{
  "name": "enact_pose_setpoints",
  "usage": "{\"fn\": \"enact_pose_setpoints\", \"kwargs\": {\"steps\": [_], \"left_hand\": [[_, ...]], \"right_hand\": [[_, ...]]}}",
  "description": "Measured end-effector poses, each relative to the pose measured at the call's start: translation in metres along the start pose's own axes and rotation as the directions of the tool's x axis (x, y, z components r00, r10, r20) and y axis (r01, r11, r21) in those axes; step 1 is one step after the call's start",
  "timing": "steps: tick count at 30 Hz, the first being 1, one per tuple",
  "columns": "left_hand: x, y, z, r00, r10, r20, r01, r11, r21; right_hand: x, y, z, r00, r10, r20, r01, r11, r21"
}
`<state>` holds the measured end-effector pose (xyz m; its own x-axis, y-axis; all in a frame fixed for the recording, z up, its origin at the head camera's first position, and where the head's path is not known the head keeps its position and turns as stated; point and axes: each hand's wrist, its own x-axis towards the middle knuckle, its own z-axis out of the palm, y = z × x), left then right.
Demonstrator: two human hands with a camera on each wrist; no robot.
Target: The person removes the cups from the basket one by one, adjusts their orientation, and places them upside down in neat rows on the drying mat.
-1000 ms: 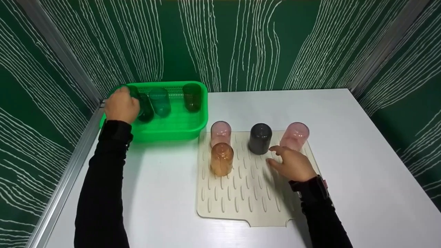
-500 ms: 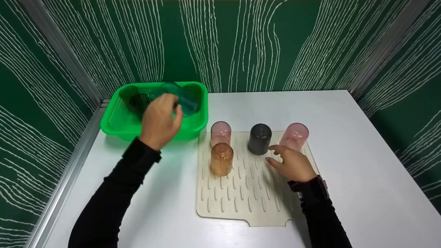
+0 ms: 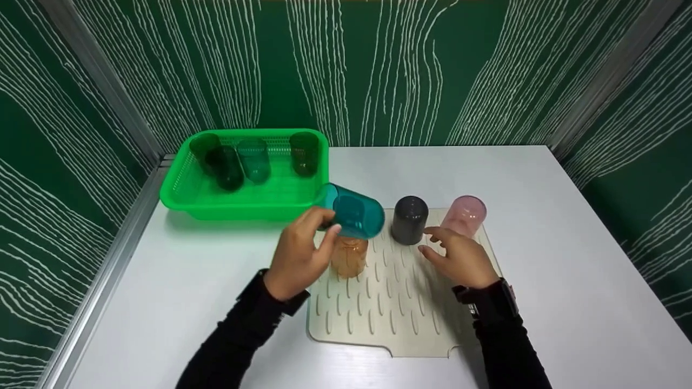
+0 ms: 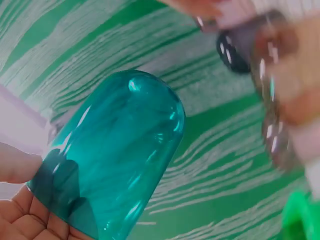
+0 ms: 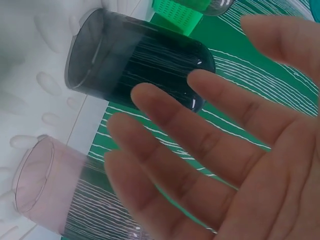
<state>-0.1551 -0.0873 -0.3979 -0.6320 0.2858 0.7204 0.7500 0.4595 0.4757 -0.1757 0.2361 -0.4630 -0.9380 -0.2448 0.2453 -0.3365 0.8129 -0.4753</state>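
Note:
My left hand (image 3: pixel 303 251) pinches a clear teal cup (image 3: pixel 357 213) near its rim, thumb on one side and fingers on the other. The cup is tilted, its rounded base pointing right, above the mat and overlapping the amber cup (image 3: pixel 349 259) in the head view. In the left wrist view the teal cup (image 4: pixel 115 150) fills the middle. My right hand (image 3: pixel 459 256) holds nothing; its fingers are spread and relaxed beside the dark grey cup (image 3: pixel 409 220) and the pink cup (image 3: pixel 465 215). Both stand upside down on the cream ridged mat (image 3: pixel 389 324).
A green plastic basket (image 3: pixel 243 209) stands at the back left with several cups in it, among them a teal cup (image 3: pixel 254 161) and a dark cup (image 3: pixel 304 155). Another pink cup at the mat's back left is hidden behind the held cup. Green patterned walls (image 3: pixel 357 70) enclose the white table (image 3: pixel 567 259).
My left hand has lifted the teal cup out of the basket and carried it right and toward me, over the mat. The right hand has stayed in place.

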Motion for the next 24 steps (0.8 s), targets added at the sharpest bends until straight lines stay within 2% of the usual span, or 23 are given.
{"fn": "enact_pose_setpoints", "kwargs": {"steps": [5,10,16,24], "left_hand": [[-0.016,0.000,0.014,0.992,-0.125,0.011,0.125,0.985,-0.116],[-0.024,-0.002,0.019,0.981,-0.196,0.013,0.196,0.969,-0.151],[-0.030,-0.005,0.026,0.973,-0.224,0.055,0.230,0.955,-0.189],[-0.036,-0.010,0.038,0.963,-0.249,0.103,0.267,0.936,-0.231]], "right_hand": [[0.000,0.000,0.001,1.000,-0.010,-0.012,0.010,1.000,0.014],[0.000,-0.001,0.001,1.000,-0.005,-0.025,0.005,1.000,0.018],[0.002,-0.006,0.004,0.998,-0.008,-0.059,0.009,1.000,0.018],[0.002,-0.015,0.004,0.987,-0.075,-0.144,0.081,0.996,0.040]]}}
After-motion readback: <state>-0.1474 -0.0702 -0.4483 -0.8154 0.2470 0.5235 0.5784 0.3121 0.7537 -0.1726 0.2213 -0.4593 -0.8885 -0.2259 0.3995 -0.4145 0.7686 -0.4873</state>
